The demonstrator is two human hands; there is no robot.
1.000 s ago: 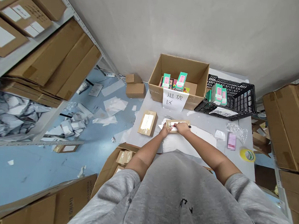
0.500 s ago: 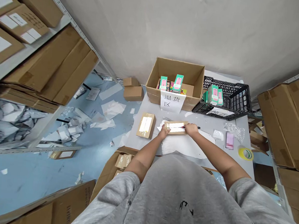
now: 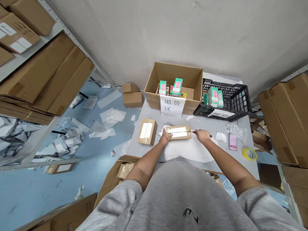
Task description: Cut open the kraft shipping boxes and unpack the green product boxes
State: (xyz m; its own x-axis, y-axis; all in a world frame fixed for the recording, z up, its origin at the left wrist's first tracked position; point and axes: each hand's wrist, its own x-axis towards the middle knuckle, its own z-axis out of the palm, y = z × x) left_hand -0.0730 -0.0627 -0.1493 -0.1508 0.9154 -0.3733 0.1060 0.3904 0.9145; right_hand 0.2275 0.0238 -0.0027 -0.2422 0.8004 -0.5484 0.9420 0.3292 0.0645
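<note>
A small taped cardboard box (image 3: pixel 178 134) with a white label lies on the table, on white sheeting (image 3: pixel 188 151). Its left end is gripped by my left hand (image 3: pixel 165 138), thumb on top. A thin dark line runs lengthwise across the label. Just beyond the box's right end, my right hand (image 3: pixel 203 136) is closed around a slim red-and-black box cutter (image 3: pixel 194 132), whose tip points at the box. To the left stands a second taped box (image 3: pixel 147 131) with a white label, touched by neither hand.
Behind are an open carton (image 3: pixel 190 105) and a black crate (image 3: pixel 236 114), both holding green-and-pink packages. Yellow tape (image 3: pixel 249 154), a pink item (image 3: pixel 233 141) and bubble wrap (image 3: pixel 239 132) lie at right. An open carton (image 3: pixel 109 177) stands below left; shelves with cartons (image 3: pixel 68 78) flank the table.
My right hand has drawn the box cutter rightward, off the box's right end. A dark line now shows along the label. My left hand still grips the box, now slightly tilted.
</note>
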